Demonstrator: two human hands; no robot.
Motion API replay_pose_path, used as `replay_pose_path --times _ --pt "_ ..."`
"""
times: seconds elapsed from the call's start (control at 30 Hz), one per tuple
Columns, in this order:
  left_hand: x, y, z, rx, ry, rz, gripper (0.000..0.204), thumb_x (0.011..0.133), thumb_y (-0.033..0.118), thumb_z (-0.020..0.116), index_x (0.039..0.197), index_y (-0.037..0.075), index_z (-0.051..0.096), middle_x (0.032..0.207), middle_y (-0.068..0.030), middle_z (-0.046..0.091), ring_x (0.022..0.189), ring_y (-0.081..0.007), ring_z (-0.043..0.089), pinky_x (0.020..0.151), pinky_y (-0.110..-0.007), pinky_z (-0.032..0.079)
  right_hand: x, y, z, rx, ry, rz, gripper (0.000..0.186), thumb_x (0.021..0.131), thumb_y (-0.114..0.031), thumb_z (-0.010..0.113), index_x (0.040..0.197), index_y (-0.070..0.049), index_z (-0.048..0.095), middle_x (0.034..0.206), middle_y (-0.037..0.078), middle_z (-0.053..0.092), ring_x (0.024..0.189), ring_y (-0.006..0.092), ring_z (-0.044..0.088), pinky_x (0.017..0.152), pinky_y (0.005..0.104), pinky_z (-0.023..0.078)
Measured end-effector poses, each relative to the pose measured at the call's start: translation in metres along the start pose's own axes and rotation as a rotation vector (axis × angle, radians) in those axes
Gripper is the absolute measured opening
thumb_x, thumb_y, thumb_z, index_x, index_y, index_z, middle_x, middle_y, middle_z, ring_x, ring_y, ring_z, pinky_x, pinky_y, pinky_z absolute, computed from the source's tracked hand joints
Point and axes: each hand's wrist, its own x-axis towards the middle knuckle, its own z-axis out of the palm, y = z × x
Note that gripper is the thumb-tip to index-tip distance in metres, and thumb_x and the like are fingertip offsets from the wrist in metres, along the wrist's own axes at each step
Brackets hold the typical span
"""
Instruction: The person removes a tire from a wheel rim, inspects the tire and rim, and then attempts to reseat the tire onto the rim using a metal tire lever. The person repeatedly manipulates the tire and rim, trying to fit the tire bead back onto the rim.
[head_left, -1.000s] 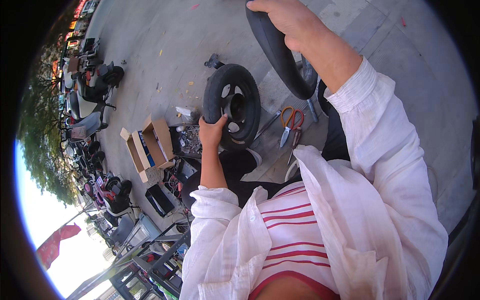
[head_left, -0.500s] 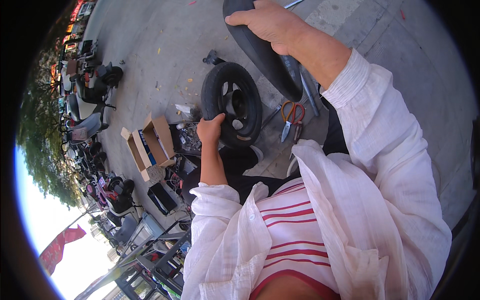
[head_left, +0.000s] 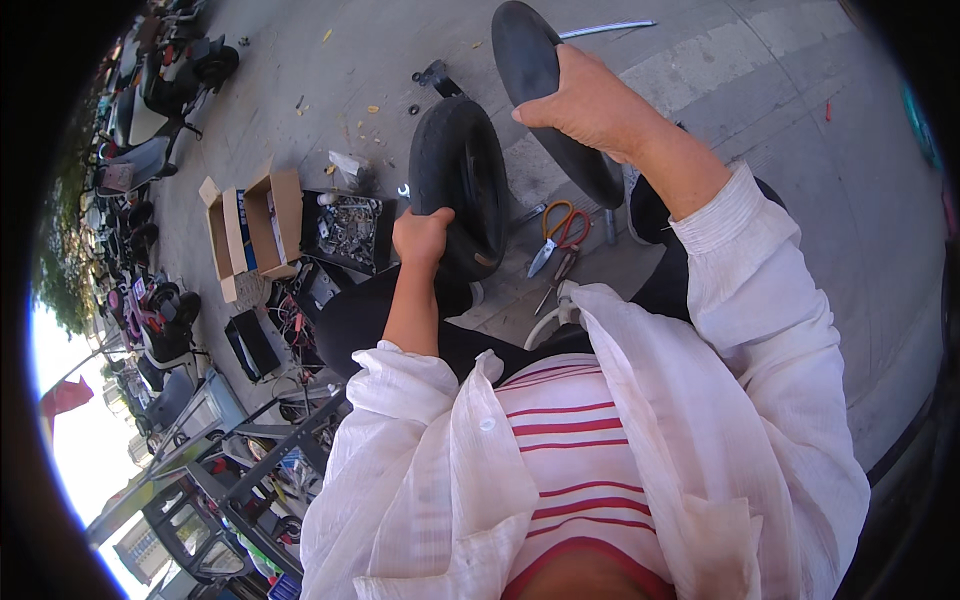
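My left hand [head_left: 421, 238] is closed on the near left edge of a black scooter wheel with its tyre [head_left: 436, 150], which stands tilted in front of me. The wheel's inner side is dark and partly hidden. In my right hand [head_left: 592, 108] is a smooth black inner tube [head_left: 527, 52], thumb on one side and fingers out of sight behind. The tube hangs slanted to the right of the wheel, apart from it. Scissors with orange and red handles [head_left: 553, 232] lie on the ground between my knees, beside a screwdriver [head_left: 558, 275].
An open cardboard box [head_left: 272, 222] and a black tray of small metal parts [head_left: 348, 232] stand left of the wheel. A wrench [head_left: 403, 190] lies nearby. A metal bar [head_left: 608, 28] lies at the far side. Parked scooters [head_left: 150, 95] line the left.
The wheel has turned more edge-on, so its hub no longer shows clearly. My right hand has brought the tube slightly nearer and rightward. Both hands keep their holds.
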Motion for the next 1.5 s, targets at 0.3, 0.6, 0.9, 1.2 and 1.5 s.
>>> replay_pose_path --times 0.3,0.6,0.9,1.2,1.5 --pt "-0.009 -0.002 -0.011 0.116 0.111 -0.194 0.059 0.066 0.039 0.073 0.104 -0.006 0.069 0.108 -0.0255 0.069 0.103 -0.0387 0.067 0.090 -0.042 0.052 -0.010 0.027 0.054 -0.597 -0.107 0.096 0.055 0.075 -0.017 0.074 0.114 0.012 0.048 0.118 0.035 0.055 0.110 0.0457 0.058 0.095 0.0463 0.049" --pt "-0.012 0.035 -0.020 0.126 0.072 -0.189 0.053 0.066 0.036 0.069 0.100 -0.004 0.072 0.106 -0.0252 0.070 0.101 -0.0408 0.067 0.088 -0.045 0.053 -0.012 0.087 0.060 -0.781 0.052 0.114 0.090 0.078 -0.024 0.079 0.146 -0.004 0.023 0.124 0.024 0.048 0.106 0.0426 0.061 0.089 0.0483 0.052" --pt "-0.024 0.061 -0.019 0.160 0.097 -0.127 0.055 0.065 0.040 0.072 0.102 -0.002 0.071 0.108 -0.0234 0.070 0.102 -0.0405 0.067 0.089 -0.048 0.052 -0.076 0.114 0.110 -0.642 0.095 0.127 0.042 0.086 -0.016 0.061 0.120 -0.002 0.041 0.099 0.025 0.065 0.086 0.0446 0.066 0.073 0.0543 0.052" --pt "-0.027 0.060 -0.017 0.212 0.153 -0.094 0.058 0.064 0.043 0.071 0.097 -0.004 0.071 0.106 -0.0245 0.070 0.100 -0.0421 0.067 0.088 -0.048 0.052 -0.155 0.081 0.123 -0.289 0.192 0.065 0.037 0.087 -0.031 0.067 0.109 -0.007 0.049 0.091 0.021 0.066 0.084 0.0421 0.066 0.071 0.0519 0.050" --pt "-0.028 0.057 -0.005 0.276 0.217 -0.074 0.062 0.065 0.047 0.070 0.098 -0.006 0.071 0.106 -0.0262 0.069 0.101 -0.0408 0.067 0.089 -0.047 0.052 -0.140 0.108 0.157 -0.274 0.030 0.097 0.040 0.088 -0.033 0.066 0.108 -0.002 0.049 0.092 0.023 0.067 0.088 0.0433 0.066 0.073 0.0521 0.050"
